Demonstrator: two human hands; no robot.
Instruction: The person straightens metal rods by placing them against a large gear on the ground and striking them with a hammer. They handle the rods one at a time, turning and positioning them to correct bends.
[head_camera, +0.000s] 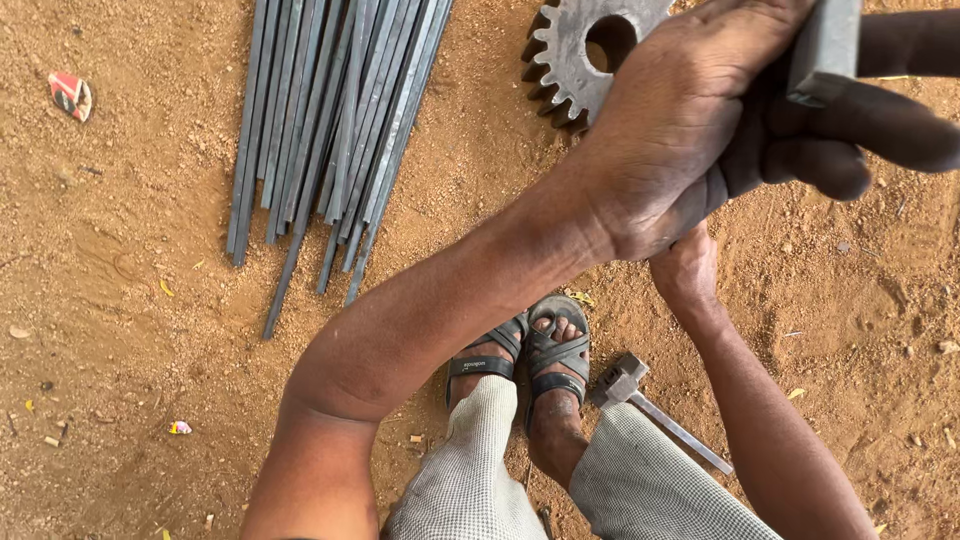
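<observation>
Left hand (690, 120) gripping grey metal bar (825, 50); gear (580, 50) beneath

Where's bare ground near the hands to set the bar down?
Bare dirt lies right of the right forearm, beyond the hammer. More lies left of the rod bundle. Crowded: gear, feet.

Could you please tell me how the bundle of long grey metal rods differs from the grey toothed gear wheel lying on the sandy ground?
The bundle of long grey metal rods is made of many thin, straight pieces; the grey toothed gear wheel is one flat, round piece with a centre hole. The rods lie fully in view, clear of the hands; the gear is partly covered by the left hand. The rods have plain edges; the gear's rim is toothed. Both are dull grey metal lying on the sandy ground.
</observation>
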